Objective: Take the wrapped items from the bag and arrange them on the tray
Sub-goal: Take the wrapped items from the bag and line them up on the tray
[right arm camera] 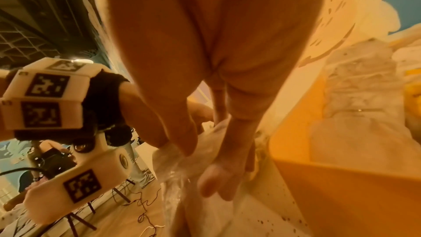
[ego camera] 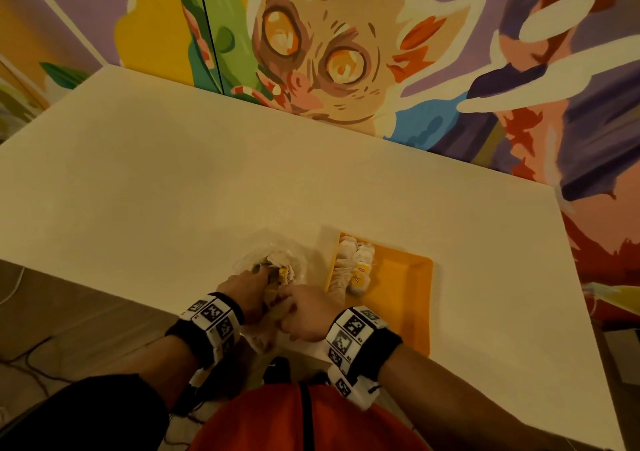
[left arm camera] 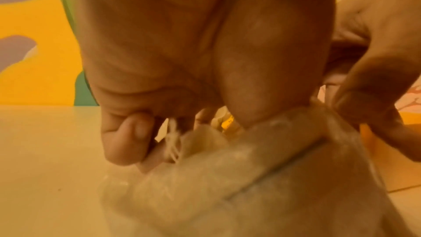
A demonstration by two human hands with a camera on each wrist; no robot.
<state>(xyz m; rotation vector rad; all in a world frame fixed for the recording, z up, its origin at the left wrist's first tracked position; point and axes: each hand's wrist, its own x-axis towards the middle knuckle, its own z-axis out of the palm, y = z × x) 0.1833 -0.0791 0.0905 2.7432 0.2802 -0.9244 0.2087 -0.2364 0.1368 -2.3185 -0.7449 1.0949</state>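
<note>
- One broad pale desk carries everything, its far edge against a painted wall showing a wide-eyed animal.
- An orange tray lies near the desk's front edge, to the right of the hands; a cluster of wrapped items with yellow tags lies along its left side.
- A clear plastic bag lies just left of the tray, touching or nearly touching its edge, with more wrapped items inside.
- The left hand reaches forward, palm down, into the bag's mouth; in the left wrist view its fingers are curled, pinching a wrapped item and its string, so the grip is closed on that item.
- The right hand lies beside the left, knuckles up, its fingers bent downward onto the bag's near end, the grip gathered on the plastic.
- Both wrists wear white bands with black square markers.
</note>
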